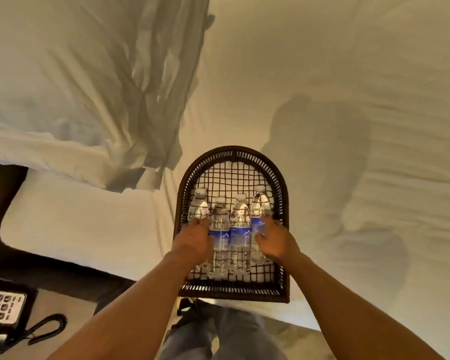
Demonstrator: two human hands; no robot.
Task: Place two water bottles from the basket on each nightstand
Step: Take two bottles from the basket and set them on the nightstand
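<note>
A dark wicker basket (283, 193) with an arched far end lies on the white bed. Several clear water bottles with blue labels lie side by side in it, caps pointing away from me. My left hand (192, 240) wraps around the leftmost bottle (199, 206). My right hand (274, 241) closes around the rightmost bottle (260, 206). The two middle bottles (230, 229) lie untouched between my hands. Both gripped bottles still rest in the basket.
The bed's sheet (322, 87) stretches ahead, with a rumpled duvet (102, 74) at the left. At the lower left a dark nightstand (18, 302) carries a telephone (3, 305) with a coiled cord. My legs stand against the bed's near edge.
</note>
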